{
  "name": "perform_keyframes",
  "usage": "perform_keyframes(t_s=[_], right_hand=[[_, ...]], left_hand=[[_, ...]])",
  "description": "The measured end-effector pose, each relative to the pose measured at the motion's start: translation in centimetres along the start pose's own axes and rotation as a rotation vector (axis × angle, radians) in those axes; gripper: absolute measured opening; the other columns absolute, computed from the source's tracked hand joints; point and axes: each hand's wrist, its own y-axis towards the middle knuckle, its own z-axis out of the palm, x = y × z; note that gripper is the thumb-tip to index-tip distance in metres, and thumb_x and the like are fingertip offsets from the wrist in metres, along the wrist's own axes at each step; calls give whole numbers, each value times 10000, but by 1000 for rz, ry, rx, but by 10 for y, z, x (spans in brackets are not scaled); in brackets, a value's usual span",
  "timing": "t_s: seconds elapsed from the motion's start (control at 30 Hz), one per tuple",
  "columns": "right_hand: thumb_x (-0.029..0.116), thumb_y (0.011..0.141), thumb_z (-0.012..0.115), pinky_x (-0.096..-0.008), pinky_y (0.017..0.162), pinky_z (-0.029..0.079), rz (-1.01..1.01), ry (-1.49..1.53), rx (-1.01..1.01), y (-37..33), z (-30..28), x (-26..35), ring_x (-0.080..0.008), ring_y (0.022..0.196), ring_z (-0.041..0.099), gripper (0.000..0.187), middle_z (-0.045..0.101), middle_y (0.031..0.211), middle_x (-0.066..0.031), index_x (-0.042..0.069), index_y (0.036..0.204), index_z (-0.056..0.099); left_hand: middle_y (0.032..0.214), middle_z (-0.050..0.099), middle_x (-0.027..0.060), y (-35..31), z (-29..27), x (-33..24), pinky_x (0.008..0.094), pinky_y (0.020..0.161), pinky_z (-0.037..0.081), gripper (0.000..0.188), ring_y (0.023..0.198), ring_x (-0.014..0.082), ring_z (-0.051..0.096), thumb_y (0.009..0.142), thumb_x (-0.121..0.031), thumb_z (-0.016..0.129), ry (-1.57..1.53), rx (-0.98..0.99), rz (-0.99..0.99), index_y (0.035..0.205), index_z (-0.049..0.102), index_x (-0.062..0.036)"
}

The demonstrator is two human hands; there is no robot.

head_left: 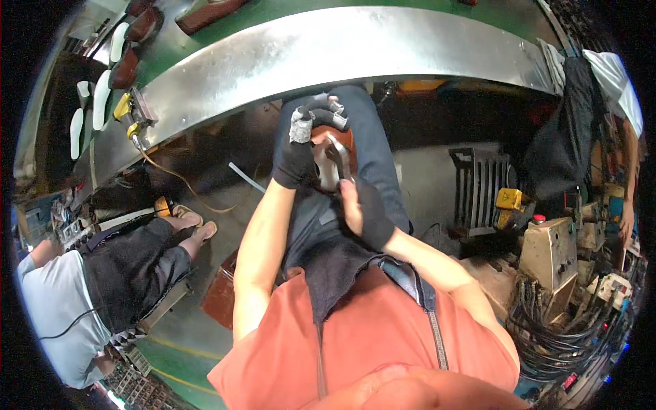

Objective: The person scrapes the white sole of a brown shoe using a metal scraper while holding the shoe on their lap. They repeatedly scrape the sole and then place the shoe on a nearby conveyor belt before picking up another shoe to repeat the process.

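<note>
A brown shoe (pixel 350 145) is held over my lap, below the near edge of the metal bench. My left hand (pixel 305 140), in a dark fingerless glove with pale tape around some fingers, curls over the shoe's far end and left side. My right hand (pixel 370 210), also in a dark glove, closes around the dark handle of a hand tool (pixel 336 147) with a pale metal head. The tool's head lies against or just above the shoe; the exact contact is unclear. A pale grey surface (pixel 326 171) shows between my hands, partly covered by them.
The curved metal bench (pixel 307 55) spans the front. On its left lies a yellow air gun (pixel 124 113) with a hose, near brown shoes (pixel 124 70) and white soles (pixel 102 100). A co-worker (pixel 65 294) sits left. A control box (pixel 547 253) and cables (pixel 557 352) stand right.
</note>
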Motion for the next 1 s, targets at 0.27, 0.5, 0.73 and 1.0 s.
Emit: perform_keyframes(t_s=[0.27,0.5,0.73,1.0], right_hand=[[246,971,390,-375,647,427,-36,92,168,-1,4,-7,-271,688,576,301,585,800,-144,0,911,552],[366,990,360,-310,636,444,462,798,329,-4,19,3,-174,605,528,383,556,720,-48,58,876,558],[163,921,424,-410,664,424,-152,-60,64,2,30,-33,-361,750,540,214,561,826,-198,4,905,566],[256,727,647,-432,806,442,-424,-180,465,-62,-18,-78,-342,924,536,346,542,1017,-161,9,958,570]], left_hand=[[922,656,156,-25,-17,-20,430,979,364,635,1037,306,563,938,-463,300,83,-106,104,742,671,14],[939,667,159,-27,-20,-8,421,954,393,598,1020,297,578,918,-447,315,78,-316,43,792,675,14],[996,664,155,-44,-37,-17,427,1024,343,468,1060,301,580,889,-369,380,330,-150,157,868,667,0],[1091,599,77,-129,26,-53,314,1007,368,305,1037,160,558,953,-248,418,-127,-588,-425,1119,568,-39]])
